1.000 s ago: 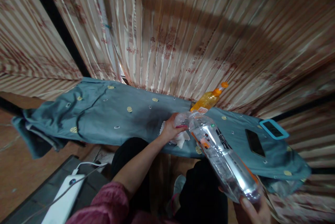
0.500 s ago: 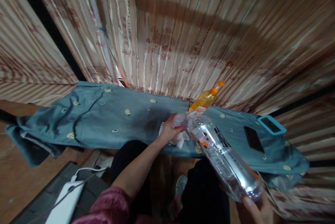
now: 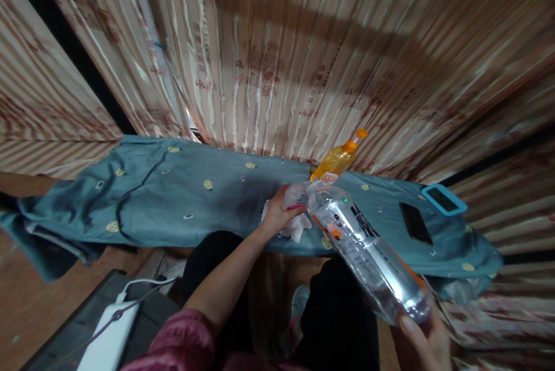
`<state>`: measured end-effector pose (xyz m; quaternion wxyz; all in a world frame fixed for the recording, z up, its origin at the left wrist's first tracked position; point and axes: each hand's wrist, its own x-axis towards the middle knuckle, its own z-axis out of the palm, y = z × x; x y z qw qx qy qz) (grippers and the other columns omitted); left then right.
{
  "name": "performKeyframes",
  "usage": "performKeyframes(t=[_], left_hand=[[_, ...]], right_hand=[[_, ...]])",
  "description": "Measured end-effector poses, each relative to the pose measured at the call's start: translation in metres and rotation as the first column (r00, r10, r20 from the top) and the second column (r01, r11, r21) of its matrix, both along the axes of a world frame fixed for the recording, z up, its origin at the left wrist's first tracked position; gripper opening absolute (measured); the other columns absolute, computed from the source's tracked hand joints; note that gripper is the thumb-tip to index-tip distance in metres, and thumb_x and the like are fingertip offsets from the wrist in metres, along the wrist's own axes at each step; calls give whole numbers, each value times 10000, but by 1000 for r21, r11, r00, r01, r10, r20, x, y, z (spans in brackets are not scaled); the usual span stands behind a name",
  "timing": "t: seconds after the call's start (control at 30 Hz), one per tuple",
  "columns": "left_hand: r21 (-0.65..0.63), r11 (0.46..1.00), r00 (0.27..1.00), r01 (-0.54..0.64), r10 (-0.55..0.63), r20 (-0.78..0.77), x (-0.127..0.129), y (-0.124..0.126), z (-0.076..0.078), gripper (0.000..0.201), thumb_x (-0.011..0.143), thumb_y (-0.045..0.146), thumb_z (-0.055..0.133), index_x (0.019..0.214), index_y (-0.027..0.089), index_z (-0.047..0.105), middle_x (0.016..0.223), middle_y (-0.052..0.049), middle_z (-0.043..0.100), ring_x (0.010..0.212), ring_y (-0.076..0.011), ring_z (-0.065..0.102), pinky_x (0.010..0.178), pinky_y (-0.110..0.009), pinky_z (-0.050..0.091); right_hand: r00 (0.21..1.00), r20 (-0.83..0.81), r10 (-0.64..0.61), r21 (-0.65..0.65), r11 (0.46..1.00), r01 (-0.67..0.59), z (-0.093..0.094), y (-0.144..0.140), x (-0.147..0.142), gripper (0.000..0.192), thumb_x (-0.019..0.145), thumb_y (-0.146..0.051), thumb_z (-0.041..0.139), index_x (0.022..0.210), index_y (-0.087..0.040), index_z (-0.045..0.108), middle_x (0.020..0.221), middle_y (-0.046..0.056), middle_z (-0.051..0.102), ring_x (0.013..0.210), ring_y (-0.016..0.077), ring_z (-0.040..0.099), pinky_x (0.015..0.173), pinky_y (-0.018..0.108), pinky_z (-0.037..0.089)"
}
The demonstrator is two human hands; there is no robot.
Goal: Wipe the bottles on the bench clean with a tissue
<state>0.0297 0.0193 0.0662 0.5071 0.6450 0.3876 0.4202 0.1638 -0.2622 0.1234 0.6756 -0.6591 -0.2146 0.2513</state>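
Note:
A large clear plastic bottle point(image 3: 368, 249) with a silver and orange label lies slantwise across my lap and the bench edge, its base toward me. My right hand point(image 3: 422, 336) is closed around the base. At the other end, my left hand point(image 3: 280, 212) grips a clear plastic piece point(image 3: 299, 193) against the bottle's shoulder; I cannot tell whether the two are joined. Crumpled white tissue point(image 3: 299, 227) lies under my left hand. Just beyond the shoulder stands a pump bottle point(image 3: 333, 163) of orange liquid with an orange top.
A teal patterned cloth point(image 3: 225, 203) covers the long narrow surface. To the right lie a dark phone point(image 3: 415, 223) and a blue-framed device point(image 3: 444, 200). A striped curtain point(image 3: 260, 59) hangs behind. At lower left, a white power bank point(image 3: 108, 333) with a cable rests on a dark surface.
The view has shifted slightly, so the things on the cloth appear a little further left. Both hands keep their hold, and the bottle's slant is nearly unchanged.

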Motion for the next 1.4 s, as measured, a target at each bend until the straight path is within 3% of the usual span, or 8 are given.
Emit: performKeyframes(t=[0.07, 0.23, 0.57, 0.87, 1.0, 1.13, 1.27, 1.4], left_hand=[[-6, 1000, 1000, 2, -2, -3, 0, 0, 0, 608, 641, 243, 954, 1178, 174, 675, 1155, -78, 795, 1110, -292, 755, 997, -401, 588], [-4, 1000, 1000, -5, 4, -13, 0, -1, 1, 601, 648, 258, 948, 1181, 195, 677, 1160, -75, 802, 1093, -285, 756, 980, -396, 590], [-5, 1000, 1000, -1, 1, -18, -1, -1, 0, 636, 643, 265, 956, 1206, 186, 672, 1163, -78, 799, 1119, -301, 752, 1005, -409, 581], [-21, 1000, 1000, 13, -13, 0, 0, 0, -2, 619, 644, 280, 958, 1186, 182, 676, 1111, -62, 800, 1064, -279, 757, 960, -381, 591], [-9, 1000, 1000, 7, -7, 1, 0, 0, -4, 630, 648, 300, 957, 1199, 193, 672, 1144, -60, 797, 1104, -292, 747, 981, -393, 583], [13, 1000, 1000, 17, -17, 19, 1, 0, -7, 620, 660, 301, 951, 1203, 183, 675, 1149, -69, 793, 1096, -290, 746, 976, -386, 581], [12, 1000, 999, 16, -16, 27, 1, 0, -8, 614, 670, 297, 946, 1208, 187, 672, 1159, -68, 793, 1095, -284, 745, 977, -380, 577], [9, 1000, 1000, 11, -11, 23, 0, 0, -6, 625, 663, 314, 949, 1208, 183, 671, 1151, -72, 793, 1096, -292, 744, 973, -388, 578]], right_hand=[[1000, 27, -9, 2, 1000, 9, -2, -1, 2, 911, 730, -498, 868, 1538, -261, 520, 1589, 107, 522, 1497, 457, 411, 1268, 614, 237], [990, 140, 13, -5, 1000, -12, -11, -5, 11, 794, 782, -495, 825, 1494, -254, 571, 1505, 98, 607, 1390, 403, 553, 1150, 511, 451], [997, 74, 1, 0, 1000, -1, -3, -2, 2, 837, 771, -492, 834, 1524, -281, 538, 1557, 81, 556, 1470, 415, 458, 1256, 547, 291], [992, 123, 19, -35, 999, -14, 1, -3, 5, 833, 784, -511, 823, 1527, -275, 529, 1532, 85, 582, 1406, 397, 528, 1214, 515, 363], [991, 131, 5, -50, 999, 2, 9, 1, -1, 868, 752, -528, 838, 1515, -254, 529, 1537, 101, 558, 1455, 441, 449, 1268, 591, 221], [998, 33, -45, 10, 999, 45, 19, 7, -11, 923, 675, -505, 912, 1489, -263, 551, 1569, 101, 519, 1472, 461, 399, 1280, 625, 126], [996, 88, 2, -9, 1000, -1, 16, 5, -7, 861, 734, -510, 864, 1500, -281, 544, 1548, 94, 542, 1478, 438, 420, 1282, 612, 171], [979, 190, 74, -65, 996, -63, 7, -2, 4, 803, 819, -525, 778, 1534, -273, 511, 1469, 113, 615, 1403, 420, 534, 1225, 597, 334]])
